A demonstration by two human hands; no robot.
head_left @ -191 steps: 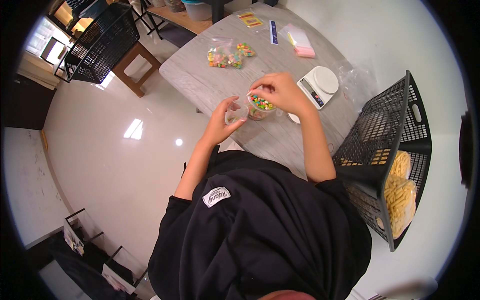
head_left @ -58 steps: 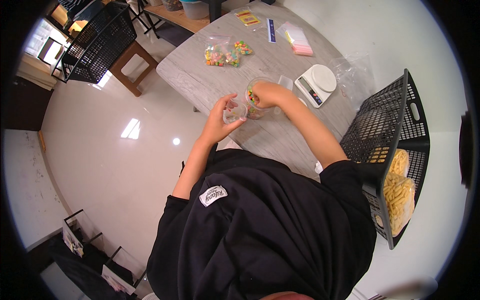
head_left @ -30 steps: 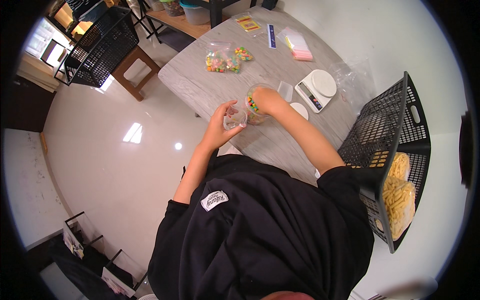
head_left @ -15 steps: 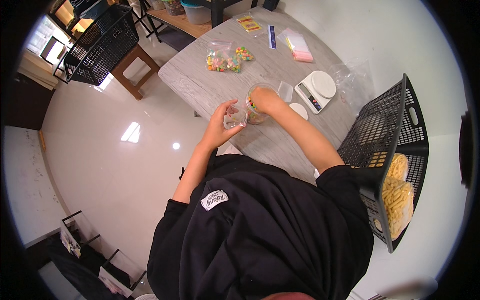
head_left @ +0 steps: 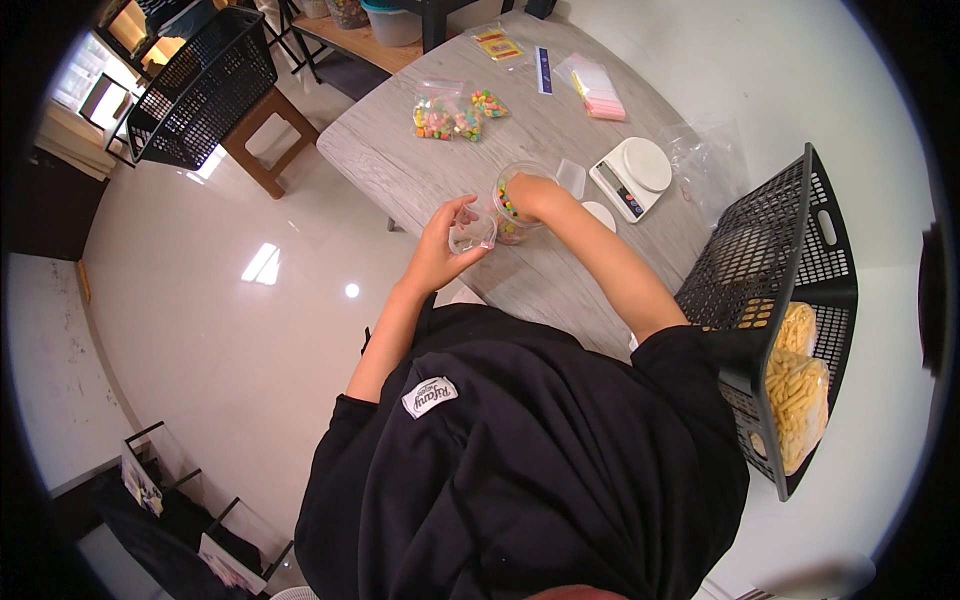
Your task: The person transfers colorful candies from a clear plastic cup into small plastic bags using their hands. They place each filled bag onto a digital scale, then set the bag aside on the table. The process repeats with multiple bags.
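Observation:
Above the table's near left edge, my left hand [head_left: 437,250] curls its fingers and thumb round a clear plastic bag [head_left: 470,234] with a pinkish edge, holding it spread. My right hand [head_left: 532,197] reaches into a clear round tub [head_left: 498,186] of small colourful candies, just right of the bag. The tub's wall and rim hide those fingers, so their grip does not show. Behind the hands lie filled clear bags of colourful candies [head_left: 436,122]. A white round lid [head_left: 599,216] and a small clear plastic container [head_left: 571,179] lie right of the tub.
A white kitchen scale [head_left: 633,178] stands to the right, near crumpled clear plastic [head_left: 708,160]. Farther back are a stack of pink-edged bags [head_left: 598,92], a blue strip [head_left: 543,72] and yellow-red packets [head_left: 497,44]. A black basket [head_left: 795,250] with bagged yellow snacks stands at right.
My right hand has shifted slightly inside the tub, and the tub seems tilted a little differently. My left hand and the bag have barely moved.

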